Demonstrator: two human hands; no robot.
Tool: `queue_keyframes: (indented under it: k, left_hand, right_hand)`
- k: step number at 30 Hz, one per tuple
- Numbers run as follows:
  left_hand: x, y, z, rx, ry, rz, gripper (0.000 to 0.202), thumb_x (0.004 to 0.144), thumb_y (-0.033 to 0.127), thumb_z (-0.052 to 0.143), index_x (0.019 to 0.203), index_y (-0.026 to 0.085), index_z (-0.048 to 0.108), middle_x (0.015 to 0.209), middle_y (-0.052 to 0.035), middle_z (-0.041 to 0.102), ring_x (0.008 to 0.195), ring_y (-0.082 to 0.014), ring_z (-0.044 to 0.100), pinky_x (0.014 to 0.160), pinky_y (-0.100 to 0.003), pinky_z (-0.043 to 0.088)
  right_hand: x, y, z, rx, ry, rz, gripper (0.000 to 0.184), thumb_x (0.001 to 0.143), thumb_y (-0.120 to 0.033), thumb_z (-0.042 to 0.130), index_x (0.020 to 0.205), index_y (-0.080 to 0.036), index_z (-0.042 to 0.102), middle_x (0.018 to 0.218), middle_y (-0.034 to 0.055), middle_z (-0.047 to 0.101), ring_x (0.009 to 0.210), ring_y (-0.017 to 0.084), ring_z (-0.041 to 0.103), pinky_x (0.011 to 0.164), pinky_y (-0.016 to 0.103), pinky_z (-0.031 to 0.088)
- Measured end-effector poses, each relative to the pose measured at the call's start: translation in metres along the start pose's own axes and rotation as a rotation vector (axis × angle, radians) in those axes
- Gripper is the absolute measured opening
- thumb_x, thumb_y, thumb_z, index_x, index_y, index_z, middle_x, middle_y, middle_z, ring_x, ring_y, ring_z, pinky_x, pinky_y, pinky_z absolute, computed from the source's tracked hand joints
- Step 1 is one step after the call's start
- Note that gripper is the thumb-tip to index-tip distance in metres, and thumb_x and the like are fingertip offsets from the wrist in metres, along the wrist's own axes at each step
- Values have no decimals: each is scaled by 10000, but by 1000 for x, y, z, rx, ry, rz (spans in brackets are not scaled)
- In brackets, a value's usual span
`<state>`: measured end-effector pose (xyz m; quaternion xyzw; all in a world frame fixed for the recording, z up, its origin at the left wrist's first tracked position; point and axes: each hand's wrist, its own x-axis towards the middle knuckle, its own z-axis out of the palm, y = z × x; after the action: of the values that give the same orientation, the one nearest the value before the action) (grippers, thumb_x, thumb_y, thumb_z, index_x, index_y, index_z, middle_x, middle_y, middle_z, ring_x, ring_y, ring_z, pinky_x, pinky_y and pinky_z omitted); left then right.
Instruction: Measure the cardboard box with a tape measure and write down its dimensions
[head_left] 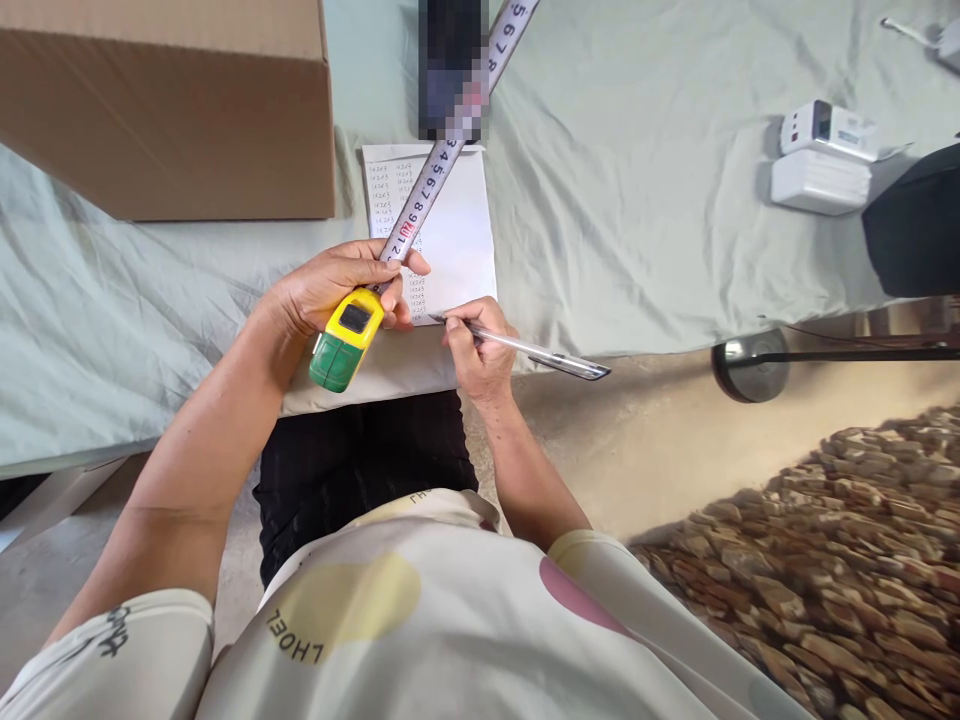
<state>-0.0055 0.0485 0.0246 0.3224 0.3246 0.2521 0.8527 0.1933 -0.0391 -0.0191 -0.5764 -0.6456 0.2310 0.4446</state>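
My left hand (352, 280) pinches the blade of a yellow and green tape measure (347, 338) between thumb and fingers, close to the case. The blade slants up and away over a white sheet of paper (461, 240), and its far end leaves the top of the view. Columns of small handwritten figures cover the paper's left and middle. In my right hand (482, 350) is a clear-barrelled pen (555, 360), gripped near its point. The tip meets the sheet at its lower edge, by the last handwritten row.
A large cardboard box (225, 130) stands at the upper left on the cloth-covered table (637, 200). A dark, partly pixelated object (450, 100) lies beyond the paper. White boxes (821, 180) and a black object (915, 225) sit at the right. Stacked stones or wood (825, 550) are lower right.
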Motion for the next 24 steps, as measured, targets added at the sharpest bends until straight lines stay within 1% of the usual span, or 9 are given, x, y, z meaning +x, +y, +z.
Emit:
queue_keyframes:
  k: [5, 9, 14, 18, 24]
  left_hand:
    - [0, -1, -1, 11, -1, -8, 121, 919, 137, 580, 989, 112, 677, 563, 5, 595, 691, -221, 726, 842, -469, 587]
    - [-2, 0, 1, 15, 13, 7, 139, 917, 134, 568, 993, 106, 680, 565, -1, 599, 707, -226, 727, 846, -464, 588]
    - [-2, 1, 2, 30, 26, -15, 119, 895, 157, 617, 985, 114, 682, 560, 5, 592, 716, -231, 729, 875, -478, 581]
    - [-2, 0, 3, 18, 22, 3, 125, 898, 138, 588, 975, 118, 686, 554, 3, 593, 712, -227, 729, 850, -460, 591]
    - [-2, 1, 4, 0, 72, -11, 119, 900, 134, 587, 943, 117, 697, 542, -8, 587, 687, -241, 727, 824, -463, 595]
  right_hand:
    - [0, 1, 1, -29, -14, -12, 135, 925, -297, 513, 817, -229, 558, 661, -16, 597, 642, 163, 562, 637, 307, 442]
    - [1, 1, 1, -48, -27, -11, 143, 932, -305, 502, 823, -230, 557, 674, -14, 604, 651, 166, 558, 655, 313, 443]
    - [1, -2, 1, -79, -36, -23, 149, 929, -293, 494, 807, -229, 550, 666, -19, 598, 635, 159, 544, 662, 308, 437]
    - [1, -4, 1, -93, -41, -27, 143, 924, -294, 498, 802, -233, 544, 647, -25, 586, 623, 159, 536, 665, 306, 433]
    - [2, -4, 0, -78, -61, 6, 160, 930, -317, 489, 804, -238, 547, 653, -15, 603, 644, 172, 555, 676, 318, 452]
